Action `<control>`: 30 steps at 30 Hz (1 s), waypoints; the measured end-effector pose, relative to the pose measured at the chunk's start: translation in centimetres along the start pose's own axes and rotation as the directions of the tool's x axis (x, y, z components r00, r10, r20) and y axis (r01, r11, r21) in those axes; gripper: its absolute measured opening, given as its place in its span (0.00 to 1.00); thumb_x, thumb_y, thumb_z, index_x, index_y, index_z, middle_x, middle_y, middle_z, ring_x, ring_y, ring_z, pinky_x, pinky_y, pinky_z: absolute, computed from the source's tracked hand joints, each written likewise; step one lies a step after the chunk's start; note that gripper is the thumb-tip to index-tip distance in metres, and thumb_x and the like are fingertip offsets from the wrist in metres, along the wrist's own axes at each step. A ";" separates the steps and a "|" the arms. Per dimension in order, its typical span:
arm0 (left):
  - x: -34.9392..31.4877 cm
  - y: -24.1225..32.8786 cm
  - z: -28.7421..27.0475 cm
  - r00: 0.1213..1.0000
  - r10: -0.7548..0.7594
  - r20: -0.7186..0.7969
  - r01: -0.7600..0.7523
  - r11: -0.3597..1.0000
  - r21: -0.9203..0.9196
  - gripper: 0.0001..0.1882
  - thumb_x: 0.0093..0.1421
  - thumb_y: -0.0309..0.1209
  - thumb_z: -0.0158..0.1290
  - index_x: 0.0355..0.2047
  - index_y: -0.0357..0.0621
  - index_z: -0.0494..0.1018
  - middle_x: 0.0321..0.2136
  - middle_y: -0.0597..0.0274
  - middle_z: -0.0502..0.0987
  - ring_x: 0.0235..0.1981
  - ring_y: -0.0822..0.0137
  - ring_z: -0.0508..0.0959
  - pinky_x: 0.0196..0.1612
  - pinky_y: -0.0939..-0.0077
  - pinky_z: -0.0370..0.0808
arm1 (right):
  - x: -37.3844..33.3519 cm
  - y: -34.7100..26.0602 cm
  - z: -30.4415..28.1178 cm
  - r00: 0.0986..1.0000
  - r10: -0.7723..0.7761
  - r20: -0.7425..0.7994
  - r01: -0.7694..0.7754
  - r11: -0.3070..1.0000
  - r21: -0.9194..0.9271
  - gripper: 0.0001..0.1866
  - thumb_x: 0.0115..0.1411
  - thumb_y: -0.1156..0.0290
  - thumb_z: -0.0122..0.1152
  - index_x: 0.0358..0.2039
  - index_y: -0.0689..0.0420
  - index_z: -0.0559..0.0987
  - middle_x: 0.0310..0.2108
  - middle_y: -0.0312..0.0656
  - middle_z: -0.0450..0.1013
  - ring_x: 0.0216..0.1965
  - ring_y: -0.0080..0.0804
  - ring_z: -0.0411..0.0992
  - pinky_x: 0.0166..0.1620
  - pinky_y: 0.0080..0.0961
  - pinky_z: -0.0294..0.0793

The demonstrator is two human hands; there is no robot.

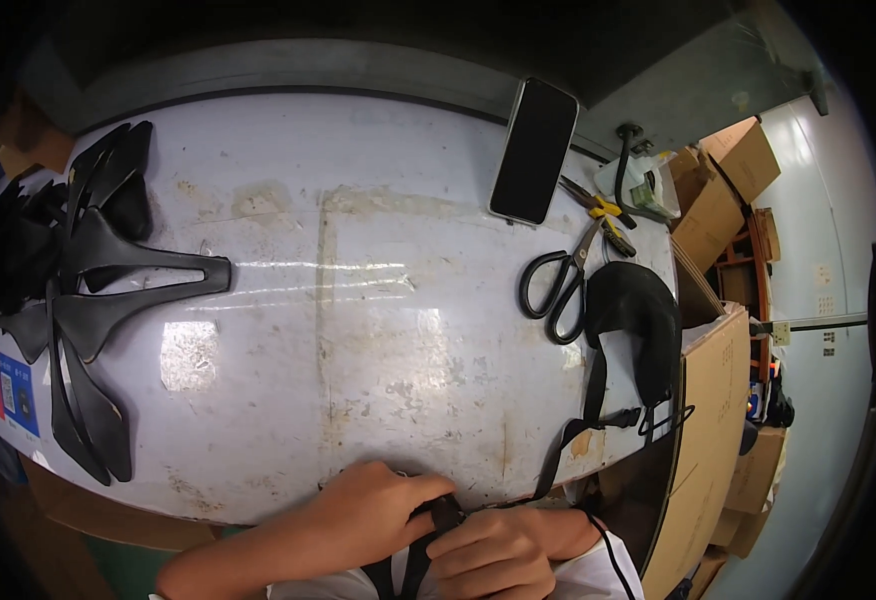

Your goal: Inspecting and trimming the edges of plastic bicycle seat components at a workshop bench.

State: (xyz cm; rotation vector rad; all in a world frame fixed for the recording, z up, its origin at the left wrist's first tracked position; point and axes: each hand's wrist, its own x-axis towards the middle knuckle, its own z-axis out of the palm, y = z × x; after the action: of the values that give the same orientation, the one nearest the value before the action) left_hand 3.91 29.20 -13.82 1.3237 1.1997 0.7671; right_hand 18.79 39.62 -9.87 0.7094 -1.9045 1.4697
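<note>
At the near edge of the white table, my left hand [373, 505] and my right hand [495, 552] are close together, both closed on a black strap [446, 512]. A dark bunched or buckle-like part of it shows between the fingers, its exact form too small to tell. Dark bands hang below it against my white clothing. To the right lies a black padded, curved pouch-like piece [648, 310]. From it a strap with a plastic buckle [618, 419] runs toward the table's near edge; whether it joins the strap in my hands is hidden.
A pile of black, glossy, wing-shaped pieces [98, 250] covers the left end of the table [408, 300]. Black-handled scissors [558, 290], yellow-handled pliers [603, 210] and a phone [535, 150] lie at the right. Cardboard boxes [703, 430] stand beyond the right edge.
</note>
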 end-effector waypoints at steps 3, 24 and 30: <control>-0.2 -0.2 0.1 0.999 -0.038 0.003 0.038 0.999 0.011 0.12 0.60 0.32 0.60 0.45 0.46 0.80 0.21 0.47 0.80 0.24 0.44 0.81 0.31 0.53 0.79 | 1.1 -0.3 -1.0 0.987 0.156 0.032 -0.157 0.987 0.039 0.13 0.60 0.77 0.70 0.22 0.61 0.75 0.21 0.44 0.74 0.22 0.40 0.75 0.28 0.36 0.78; -0.1 0.9 -1.0 0.995 -0.059 0.077 0.065 0.995 -0.080 0.14 0.62 0.28 0.58 0.49 0.46 0.77 0.21 0.47 0.78 0.24 0.44 0.80 0.29 0.54 0.77 | -3.8 0.0 3.9 0.609 0.210 -0.765 0.003 0.964 0.267 0.14 0.59 0.70 0.76 0.28 0.61 0.76 0.24 0.44 0.76 0.22 0.36 0.75 0.28 0.35 0.77; -0.3 2.2 -2.0 0.974 -0.195 0.115 0.202 0.978 -0.049 0.14 0.60 0.26 0.63 0.47 0.44 0.81 0.22 0.54 0.80 0.20 0.56 0.81 0.26 0.69 0.77 | -4.1 -0.4 2.9 0.894 -0.175 -0.412 0.124 0.981 -0.147 0.16 0.64 0.68 0.70 0.23 0.59 0.75 0.24 0.41 0.73 0.21 0.36 0.71 0.30 0.35 0.78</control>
State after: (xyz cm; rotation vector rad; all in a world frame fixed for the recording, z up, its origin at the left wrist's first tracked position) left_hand 2.43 29.84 -11.36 1.1607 1.1907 0.5752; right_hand 21.42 36.84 -13.23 0.4268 -1.5492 1.2793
